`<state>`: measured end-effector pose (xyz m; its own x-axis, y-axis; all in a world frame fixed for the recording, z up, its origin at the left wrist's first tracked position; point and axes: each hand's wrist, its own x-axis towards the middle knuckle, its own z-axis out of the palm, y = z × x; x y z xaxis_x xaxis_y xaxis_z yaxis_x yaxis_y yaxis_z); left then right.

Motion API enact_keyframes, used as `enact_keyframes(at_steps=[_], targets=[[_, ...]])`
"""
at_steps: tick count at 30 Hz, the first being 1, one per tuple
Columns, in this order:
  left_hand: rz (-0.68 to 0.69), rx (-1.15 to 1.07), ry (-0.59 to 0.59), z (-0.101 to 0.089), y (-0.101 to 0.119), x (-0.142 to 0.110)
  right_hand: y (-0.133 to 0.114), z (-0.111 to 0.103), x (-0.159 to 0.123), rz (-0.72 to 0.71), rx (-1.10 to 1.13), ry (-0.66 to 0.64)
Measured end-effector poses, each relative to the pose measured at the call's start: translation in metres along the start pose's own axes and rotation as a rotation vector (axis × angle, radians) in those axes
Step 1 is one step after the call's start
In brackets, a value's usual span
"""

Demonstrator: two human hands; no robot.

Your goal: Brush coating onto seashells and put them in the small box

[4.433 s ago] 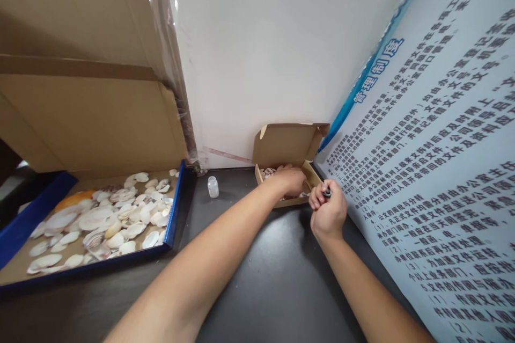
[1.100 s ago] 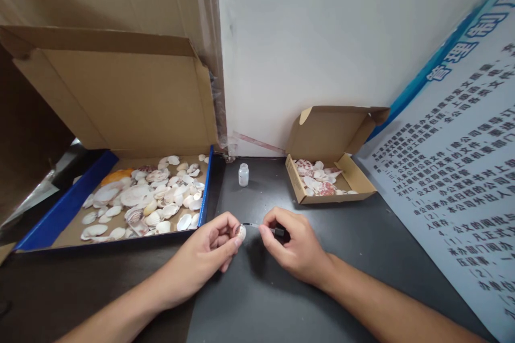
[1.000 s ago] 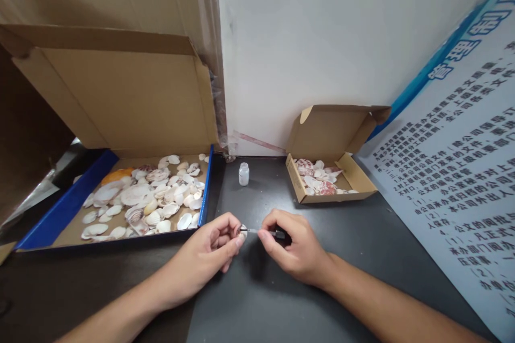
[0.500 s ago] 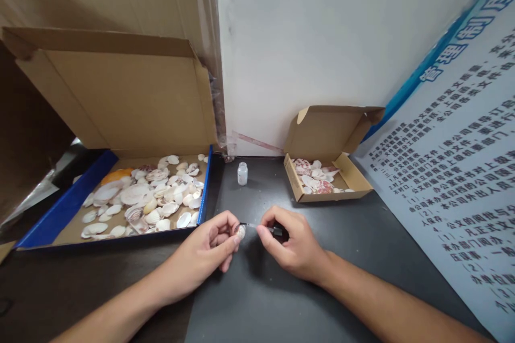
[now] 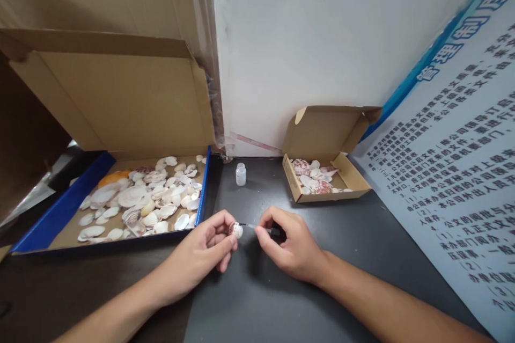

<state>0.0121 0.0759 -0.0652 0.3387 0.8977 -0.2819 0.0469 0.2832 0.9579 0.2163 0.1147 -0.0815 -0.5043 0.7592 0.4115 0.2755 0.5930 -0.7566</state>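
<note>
Between the fingertips of my left hand (image 5: 207, 246) is a small pale shell (image 5: 236, 230) with brownish marks. My right hand (image 5: 287, 241) pinches a small brush with a black cap (image 5: 274, 232). The brush's thin clear stem points left, and its dark tip meets the shell's upper edge. Both hands hover over the dark tabletop (image 5: 261, 300). Behind them stands an uncapped little glass bottle (image 5: 240, 175) with whitish contents.
At the left lies an open blue-edged cardboard box (image 5: 203, 187) full of shells (image 5: 132, 196). A smaller open carton (image 5: 354, 192) at the back right holds patterned shells (image 5: 317, 176). A white wall panel (image 5: 298, 53) rises behind, and a printed poster (image 5: 454, 171) leans along the right.
Over four seconds ago my left hand was inside the small carton; now it holds a shell in front of me. My right hand has brought the brush to it. Lately only slight brush movement shows.
</note>
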Motion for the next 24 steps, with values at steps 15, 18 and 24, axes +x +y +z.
enact_keyframes(at_steps=[15,18,24], targets=[[-0.008,-0.023,-0.014,-0.0021,-0.0049,0.0012,0.0009,0.0005,-0.0008,-0.013,-0.017,0.024],[0.000,-0.015,-0.019,-0.0016,-0.0033,0.0018,0.0007,0.0003,-0.0004,-0.047,0.008,-0.016],[0.001,-0.003,-0.020,-0.0022,-0.0037,0.0030,0.0012,0.0004,0.0005,-0.034,-0.008,0.016]])
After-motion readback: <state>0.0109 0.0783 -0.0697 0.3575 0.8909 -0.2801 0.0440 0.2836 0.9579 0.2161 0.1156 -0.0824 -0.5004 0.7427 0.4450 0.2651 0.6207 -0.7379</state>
